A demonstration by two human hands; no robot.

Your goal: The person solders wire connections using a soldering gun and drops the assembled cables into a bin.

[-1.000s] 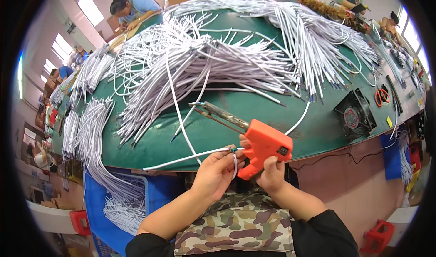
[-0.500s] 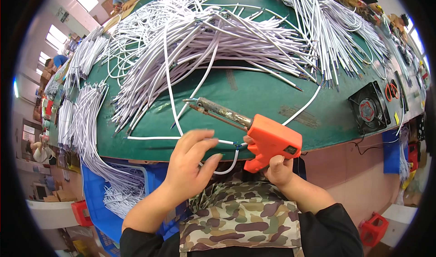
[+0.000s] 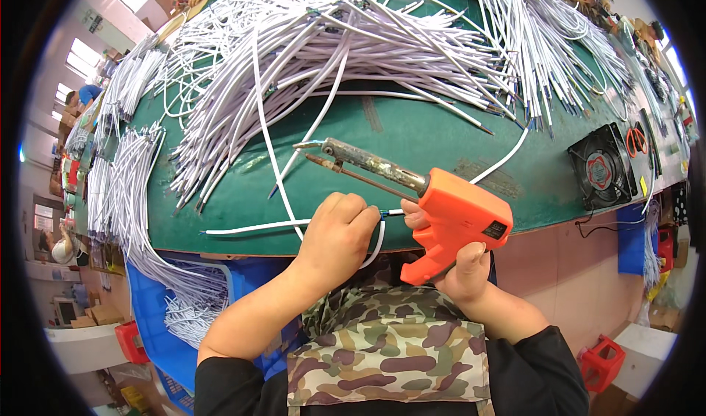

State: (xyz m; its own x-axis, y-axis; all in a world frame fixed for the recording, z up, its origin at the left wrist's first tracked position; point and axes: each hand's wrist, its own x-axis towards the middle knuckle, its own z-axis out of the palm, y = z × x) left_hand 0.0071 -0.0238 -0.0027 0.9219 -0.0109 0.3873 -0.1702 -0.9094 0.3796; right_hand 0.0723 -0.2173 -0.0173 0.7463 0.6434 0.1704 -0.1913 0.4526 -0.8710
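Note:
My left hand [image 3: 334,236] is closed in a pinch on a white cable [image 3: 254,229] at the table's near edge, just left of a small dark green-blue wire joint [image 3: 383,214]. In my right hand [image 3: 467,275] is an orange soldering gun [image 3: 465,221], its barrel and tip pointing up and left over the table. The fingertips of that hand also reach the cable to the right of the joint. From the joint another white cable loops down past the edge. Loose cable ends cross the green surface just beyond my left hand.
A large pile of white cables [image 3: 353,56] covers the far part of the green table [image 3: 412,137]. More bundles hang over the left edge into a blue crate [image 3: 147,284]. At right sit a black fan [image 3: 599,170] and orange-handled scissors [image 3: 636,142]. People work farther off.
My left hand went from fingers spread to a closed pinch on the cable, moving right to the joint. The soldering gun has shifted slightly right and up.

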